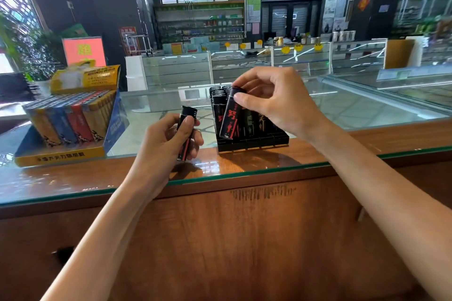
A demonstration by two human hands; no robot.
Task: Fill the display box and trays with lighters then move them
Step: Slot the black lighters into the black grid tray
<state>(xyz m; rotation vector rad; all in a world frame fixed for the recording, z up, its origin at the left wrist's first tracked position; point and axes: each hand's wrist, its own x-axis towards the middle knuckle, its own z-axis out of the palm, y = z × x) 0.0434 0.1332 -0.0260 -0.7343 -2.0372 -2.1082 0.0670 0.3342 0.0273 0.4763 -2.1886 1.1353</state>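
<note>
Slotting a lighter: a person's right grip (274, 102) pinches the cap end of a black lighter with red lettering (230, 117) between thumb and fingertips. It is tilted, with its base low at the near-left corner of the black tray (254, 143).
Waiting lighter: the left grip (168, 139) curls round a second black lighter (186, 127), held upright just left of the tray above the glass tabletop (269, 168).
Tray rows: standing lighters (217, 98) fill the far side; whether the near slots are full cannot be told.
Far left: the yellow-and-blue display box (61, 154) stands well apart, packed with coloured lighters (71, 120).
Risk, lean: lowered at this tilt, the base would likely miss its slot or topple a neighbour.
Risk, hold: a pinch at the very top gives little control, so a slip could drop the lighter onto the glass.
Risk, surface: a hard push might skid the tray on the smooth tabletop.
</note>
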